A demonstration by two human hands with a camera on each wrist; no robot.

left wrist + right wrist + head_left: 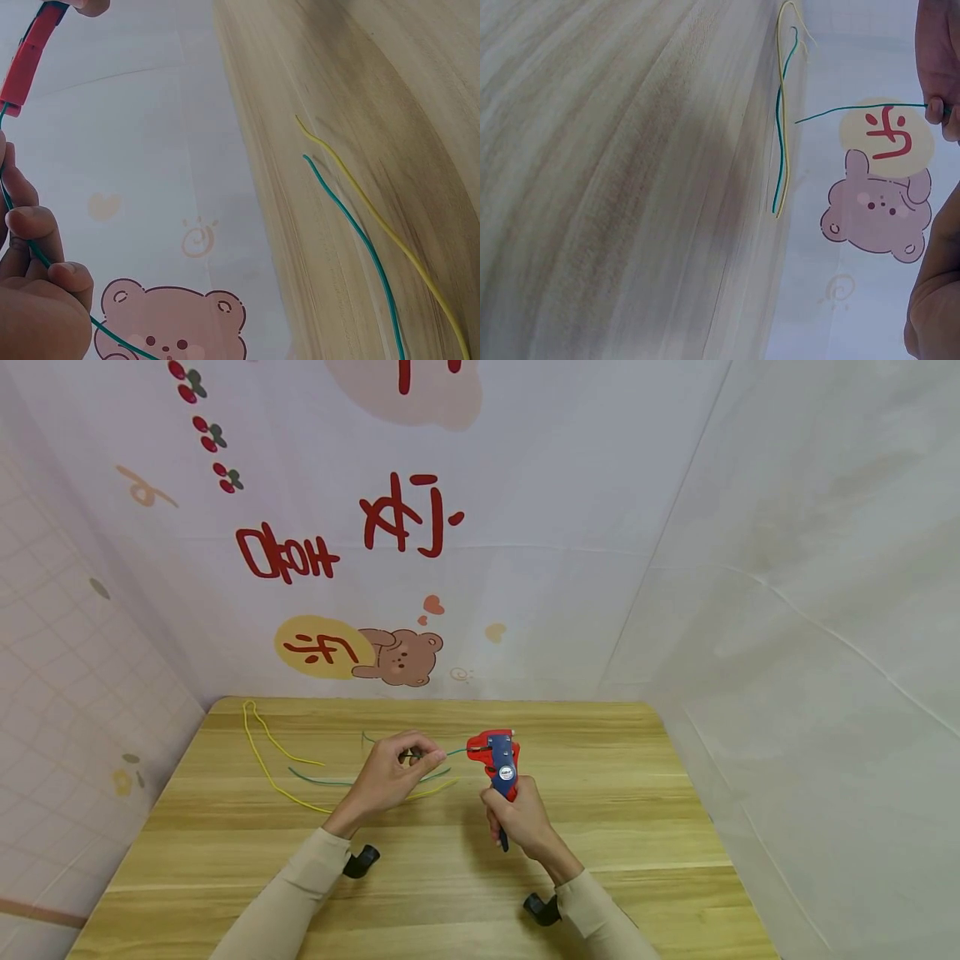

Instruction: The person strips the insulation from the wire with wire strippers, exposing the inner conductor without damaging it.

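My left hand (390,772) pinches a green wire (455,752) between thumb and fingers. In the left wrist view this green wire (124,341) crosses the curled fingers and trails off past the palm. My right hand (521,814) grips the handles of a red and blue wire stripper (501,756), held upright over the table. The wire's short front end meets the stripper's red head from the left. In the left wrist view, the red nose of the stripper (22,75) sits at the wire's end. The right wrist view shows the wire's tail hanging free beyond the left hand (941,75).
A second green wire (322,782) lies on the wooden table (615,827), partly behind the left hand. A long yellow wire (262,760) bends back at the far left and passes under the left wrist. A printed cloth wall (540,568) stands along the table's far edge.
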